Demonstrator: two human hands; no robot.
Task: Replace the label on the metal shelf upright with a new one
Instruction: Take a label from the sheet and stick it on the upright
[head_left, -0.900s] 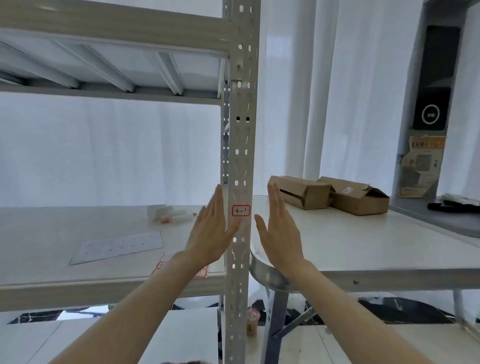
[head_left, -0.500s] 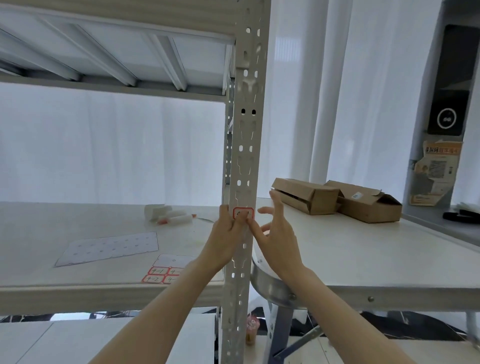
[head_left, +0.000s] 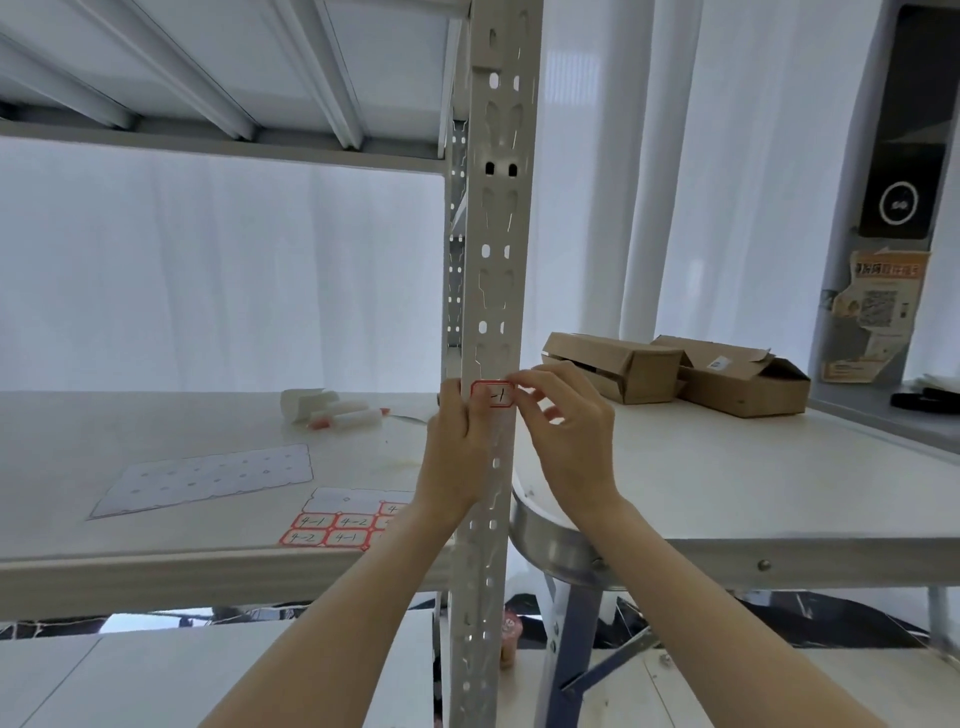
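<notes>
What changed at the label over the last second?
Both hands closed in from open palms beside the upright: the left hand now grips it beside the label, and the right hand picks at the label's right edge. The label is still stuck on; label sheets and boxes unmoved.

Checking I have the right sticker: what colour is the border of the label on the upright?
Red border on white label, head view.
</notes>
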